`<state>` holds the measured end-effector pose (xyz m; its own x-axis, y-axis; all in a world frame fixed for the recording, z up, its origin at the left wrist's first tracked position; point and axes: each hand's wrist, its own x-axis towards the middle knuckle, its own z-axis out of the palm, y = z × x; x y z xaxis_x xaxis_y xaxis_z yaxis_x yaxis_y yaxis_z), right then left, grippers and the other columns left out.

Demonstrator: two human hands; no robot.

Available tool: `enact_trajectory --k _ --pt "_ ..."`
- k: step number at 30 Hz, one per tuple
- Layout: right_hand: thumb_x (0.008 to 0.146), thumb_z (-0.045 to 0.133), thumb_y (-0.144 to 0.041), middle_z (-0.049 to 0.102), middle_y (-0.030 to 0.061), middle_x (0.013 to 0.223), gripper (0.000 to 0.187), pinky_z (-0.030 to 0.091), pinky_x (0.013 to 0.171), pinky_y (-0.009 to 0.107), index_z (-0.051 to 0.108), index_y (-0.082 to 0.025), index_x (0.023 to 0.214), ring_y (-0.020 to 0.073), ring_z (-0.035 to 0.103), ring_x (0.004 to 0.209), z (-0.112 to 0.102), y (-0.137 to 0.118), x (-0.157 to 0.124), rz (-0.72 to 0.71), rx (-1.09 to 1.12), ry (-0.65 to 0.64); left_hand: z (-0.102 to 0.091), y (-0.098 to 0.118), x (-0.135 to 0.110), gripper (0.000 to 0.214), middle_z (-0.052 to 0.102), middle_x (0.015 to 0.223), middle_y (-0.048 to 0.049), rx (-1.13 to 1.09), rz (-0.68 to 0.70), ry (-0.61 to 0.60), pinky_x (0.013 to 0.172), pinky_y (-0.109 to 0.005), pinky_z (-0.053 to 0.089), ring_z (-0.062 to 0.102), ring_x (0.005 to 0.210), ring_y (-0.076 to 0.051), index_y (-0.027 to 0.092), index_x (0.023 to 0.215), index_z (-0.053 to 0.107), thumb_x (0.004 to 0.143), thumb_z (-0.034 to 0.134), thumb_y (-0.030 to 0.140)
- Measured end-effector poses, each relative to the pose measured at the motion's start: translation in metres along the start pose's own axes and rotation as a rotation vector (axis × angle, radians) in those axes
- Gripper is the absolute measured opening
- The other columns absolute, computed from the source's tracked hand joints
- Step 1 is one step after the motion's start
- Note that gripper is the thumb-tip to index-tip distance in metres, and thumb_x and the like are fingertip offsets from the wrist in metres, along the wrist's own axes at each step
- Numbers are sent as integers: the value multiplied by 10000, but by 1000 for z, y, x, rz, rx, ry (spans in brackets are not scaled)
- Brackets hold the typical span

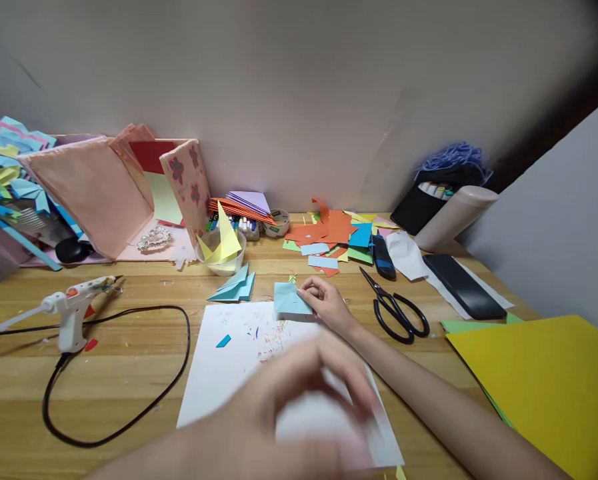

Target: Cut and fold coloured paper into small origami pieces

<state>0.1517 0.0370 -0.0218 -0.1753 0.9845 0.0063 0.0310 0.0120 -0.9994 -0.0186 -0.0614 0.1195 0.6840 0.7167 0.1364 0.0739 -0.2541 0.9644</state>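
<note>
My right hand [329,303] reaches across the table, its fingers pinching a small folded light-blue paper [289,300] at the far edge of a white sheet [229,363]. My left hand [303,387] hovers low over the near part of that white sheet, smeared by motion, so its fingers cannot be read. A tiny blue scrap [223,341] and coloured marks lie on the sheet. Another folded light-blue piece [235,285] rests just beyond the sheet, to the left of the held paper.
Black scissors [396,308] lie right of my right hand. A glue gun [73,307] with a looping black cord [129,373] sits at left. Yellow card [549,387] covers the right front. Paper scraps [336,237], a bowl with yellow folds [222,250], and a pink box [109,193] line the back.
</note>
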Motion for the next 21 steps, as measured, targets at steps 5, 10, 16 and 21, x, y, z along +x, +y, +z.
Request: enact_trajectory --k 5,10,16,21 --pt "768 571 -394 468 -25 637 223 352 465 197 515 -180 741 95 435 548 -1 -3 -1 -109 -43 -67 -27 -109 52 253 591 1011 -72 455 -117 486 831 -354 418 523 988 -214 217 1026 562 822 492 351" --pt "771 567 -377 527 1 706 211 394 583 226 552 -166 776 116 485 643 -1 -3 -1 -144 -108 -72 -38 -148 56 248 635 833 -39 524 -203 404 645 -274 424 565 744 -176 179 874 615 805 490 382" --pt "776 557 -329 560 8 697 177 381 562 223 569 -155 745 118 498 640 -1 -1 -1 -149 -175 -134 -32 -141 53 161 645 732 -10 530 -169 417 612 -242 403 555 659 -144 179 739 610 777 500 291" --pt "761 556 -264 548 -10 664 120 366 565 220 555 -159 703 107 479 617 0 -4 -3 -192 -271 -138 -26 -145 52 151 599 615 0 514 -194 458 536 -224 369 503 562 -117 161 636 599 726 532 260"
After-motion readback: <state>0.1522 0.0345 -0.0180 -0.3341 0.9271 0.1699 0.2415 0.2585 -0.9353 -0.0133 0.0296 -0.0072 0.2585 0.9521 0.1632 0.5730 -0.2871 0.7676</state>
